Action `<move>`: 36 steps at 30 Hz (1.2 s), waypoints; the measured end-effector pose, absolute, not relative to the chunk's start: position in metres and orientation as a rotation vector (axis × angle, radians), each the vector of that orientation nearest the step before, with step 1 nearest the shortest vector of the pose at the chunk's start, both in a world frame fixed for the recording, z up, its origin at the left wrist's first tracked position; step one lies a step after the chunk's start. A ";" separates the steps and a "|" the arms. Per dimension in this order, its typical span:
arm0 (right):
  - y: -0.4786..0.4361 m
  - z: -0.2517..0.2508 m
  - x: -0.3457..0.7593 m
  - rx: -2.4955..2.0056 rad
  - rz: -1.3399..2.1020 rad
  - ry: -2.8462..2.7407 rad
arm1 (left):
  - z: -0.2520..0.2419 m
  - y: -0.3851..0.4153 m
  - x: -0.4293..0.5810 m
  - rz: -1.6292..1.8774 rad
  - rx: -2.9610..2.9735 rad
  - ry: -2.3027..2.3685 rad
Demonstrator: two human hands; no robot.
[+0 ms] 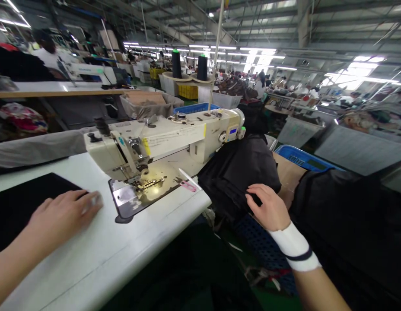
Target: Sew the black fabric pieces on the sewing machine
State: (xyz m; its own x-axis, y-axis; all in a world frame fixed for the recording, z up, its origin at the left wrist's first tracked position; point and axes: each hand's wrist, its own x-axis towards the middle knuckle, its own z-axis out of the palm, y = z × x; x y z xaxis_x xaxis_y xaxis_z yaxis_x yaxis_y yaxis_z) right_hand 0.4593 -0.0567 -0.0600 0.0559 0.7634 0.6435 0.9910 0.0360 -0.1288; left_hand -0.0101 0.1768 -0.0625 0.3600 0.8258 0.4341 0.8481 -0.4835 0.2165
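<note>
My left hand (66,211) lies over the right edge of a flat black fabric piece (22,203) on the white table, fingers loosely extended and fingertips blurred. At the right, my right hand (268,206), with a white wristband, is at the near edge of a stack of black fabric (242,166). Its thumb and fingers curve around some black cloth there; the fingertips are partly hidden. Between my hands stands a sewing machine (174,138), its presser foot (140,183) lit over the metal plate. No cloth lies under the foot.
Pink-handled snips (188,185) and a white pen-like stick (189,178) lie on the sewing table (148,233) beside the machine. More black fabric (346,216) hangs over a blue crate (304,160) at right. Two black thread cones (176,65) stand behind. Other people work farther off.
</note>
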 end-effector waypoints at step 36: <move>0.003 -0.013 0.496 -1.655 -0.335 -0.792 | -0.053 0.040 0.326 -0.669 -3.096 -0.520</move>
